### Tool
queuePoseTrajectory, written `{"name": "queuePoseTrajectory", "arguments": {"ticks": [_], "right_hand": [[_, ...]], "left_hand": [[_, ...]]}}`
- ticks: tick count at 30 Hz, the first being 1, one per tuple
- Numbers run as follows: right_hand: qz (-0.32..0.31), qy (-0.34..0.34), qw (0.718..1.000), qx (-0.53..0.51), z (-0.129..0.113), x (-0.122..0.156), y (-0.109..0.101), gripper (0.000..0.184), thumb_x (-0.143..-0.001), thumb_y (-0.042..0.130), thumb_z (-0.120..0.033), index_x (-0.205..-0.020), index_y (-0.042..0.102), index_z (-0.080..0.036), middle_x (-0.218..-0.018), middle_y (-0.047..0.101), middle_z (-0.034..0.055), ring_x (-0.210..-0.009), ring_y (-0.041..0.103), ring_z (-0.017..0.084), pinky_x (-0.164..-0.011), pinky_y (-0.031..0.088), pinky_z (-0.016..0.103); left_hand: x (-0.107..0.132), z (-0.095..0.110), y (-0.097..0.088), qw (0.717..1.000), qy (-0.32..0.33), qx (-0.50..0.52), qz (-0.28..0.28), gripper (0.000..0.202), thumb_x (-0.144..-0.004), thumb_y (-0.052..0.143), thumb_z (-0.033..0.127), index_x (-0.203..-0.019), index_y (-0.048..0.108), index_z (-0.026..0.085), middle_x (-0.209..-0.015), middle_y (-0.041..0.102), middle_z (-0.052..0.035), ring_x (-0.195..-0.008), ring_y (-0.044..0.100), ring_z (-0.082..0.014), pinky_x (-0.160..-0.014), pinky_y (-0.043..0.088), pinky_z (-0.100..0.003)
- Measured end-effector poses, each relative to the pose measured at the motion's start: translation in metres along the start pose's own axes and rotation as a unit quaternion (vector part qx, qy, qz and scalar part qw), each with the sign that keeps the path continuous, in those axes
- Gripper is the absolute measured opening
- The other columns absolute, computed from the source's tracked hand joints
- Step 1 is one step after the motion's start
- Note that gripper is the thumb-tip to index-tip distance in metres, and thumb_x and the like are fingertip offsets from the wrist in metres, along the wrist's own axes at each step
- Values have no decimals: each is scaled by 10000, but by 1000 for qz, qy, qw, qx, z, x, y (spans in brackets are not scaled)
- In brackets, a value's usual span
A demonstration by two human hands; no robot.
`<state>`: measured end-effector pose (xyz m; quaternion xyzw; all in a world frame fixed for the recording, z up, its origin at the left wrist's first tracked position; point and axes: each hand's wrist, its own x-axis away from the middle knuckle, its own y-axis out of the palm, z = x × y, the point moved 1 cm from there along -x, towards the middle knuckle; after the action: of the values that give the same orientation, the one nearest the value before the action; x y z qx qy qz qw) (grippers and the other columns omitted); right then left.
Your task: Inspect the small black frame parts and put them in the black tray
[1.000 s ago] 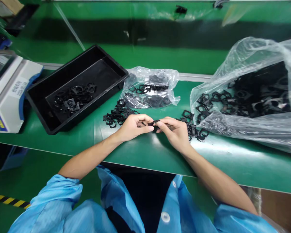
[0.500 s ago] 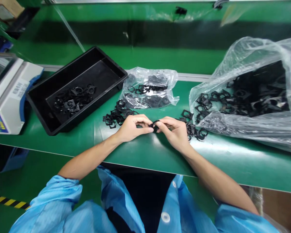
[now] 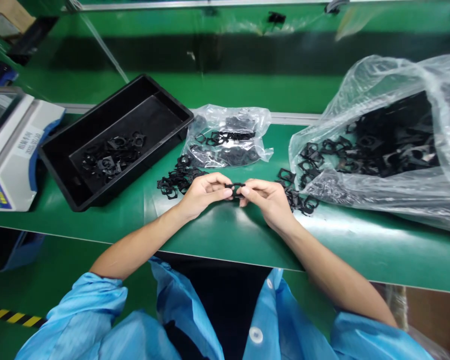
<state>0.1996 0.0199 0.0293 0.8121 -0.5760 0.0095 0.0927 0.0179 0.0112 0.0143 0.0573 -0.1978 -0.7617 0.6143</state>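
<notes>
Left fingers [image 3: 222, 193], right fingers [image 3: 252, 194] clamped on black frame [image 3: 238, 184], opening newly visible

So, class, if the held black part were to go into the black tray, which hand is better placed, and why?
Probably the left hand: it pinches one side of the black part and is nearer the black tray. The right hand pinches the other side but is farther from that tray.

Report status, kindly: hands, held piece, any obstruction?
Left hand, right hand: both pinching small black frame-shaped part. Loose black pieces piled beside each hand. No visible obstruction.
</notes>
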Motion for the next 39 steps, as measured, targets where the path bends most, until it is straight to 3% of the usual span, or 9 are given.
{"name": "queuePoseTrajectory", "arguments": {"ticks": [9,15,21,26,30,32,35,37,39], "right_hand": [[23,12,999,19,5,-1,1,419,-714,815,-598,-756,734,-190,-600,677,5,-547,617,137,-614,563,289],[-4,8,1000,27,6,0,3,393,-739,803,-580,-764,725,-195,-620,679,4,-553,621,140,-611,554,290],[39,-71,994,74,8,1,2,320,-789,787,-523,-800,740,-206,-760,681,20,-599,633,144,-599,535,292],[59,-245,929,269,6,6,0,100,-899,709,-309,-881,766,-229,-836,709,62,-767,661,190,-720,548,335],[3,-298,888,350,9,9,2,75,-904,692,-265,-904,757,-227,-847,698,71,-747,650,181,-695,548,322],[-3,-304,890,339,9,10,3,68,-905,691,-271,-919,742,-227,-832,693,59,-741,650,176,-699,557,317],[65,-284,912,288,7,9,2,93,-889,715,-299,-939,705,-222,-830,680,40,-735,650,169,-697,570,309],[90,-235,936,246,6,6,0,171,-867,741,-345,-965,692,-214,-851,684,36,-734,658,165,-685,576,295],[56,-166,963,204,7,4,0,235,-862,738,-420,-940,700,-202,-819,699,29,-701,667,162,-659,574,282]], "left_hand": [[0,2,-2,998,18,-42,39,352,-648,909,394,-816,734,139,-780,751,-28,-710,715,-155,-740,584,-287],[0,-2,-1,997,36,-45,49,372,-680,878,455,-790,694,151,-737,714,-6,-684,680,-134,-704,545,-262],[-2,-3,-2,994,59,-78,55,359,-704,866,440,-852,691,164,-777,667,4,-716,624,-106,-700,490,-224],[-1,-2,-3,993,74,-76,48,404,-722,854,461,-918,652,170,-783,635,6,-722,604,-94,-717,492,-210],[2,-4,-1,993,73,-94,14,403,-728,858,431,-938,639,166,-834,660,-11,-758,637,-100,-728,507,-204],[3,-5,-1,989,92,-116,17,332,-791,805,423,-923,650,161,-837,677,-18,-754,655,-104,-725,519,-208],[3,-7,-3,981,137,-134,23,253,-863,734,396,-912,659,160,-802,689,-14,-725,683,-111,-720,541,-218],[3,-8,-4,976,164,-145,22,206,-886,712,358,-928,659,163,-816,696,-13,-725,699,-112,-725,552,-217],[5,-8,-4,967,192,-168,25,160,-905,690,312,-971,662,169,-873,709,-20,-753,710,-111,-742,562,-216]]}}
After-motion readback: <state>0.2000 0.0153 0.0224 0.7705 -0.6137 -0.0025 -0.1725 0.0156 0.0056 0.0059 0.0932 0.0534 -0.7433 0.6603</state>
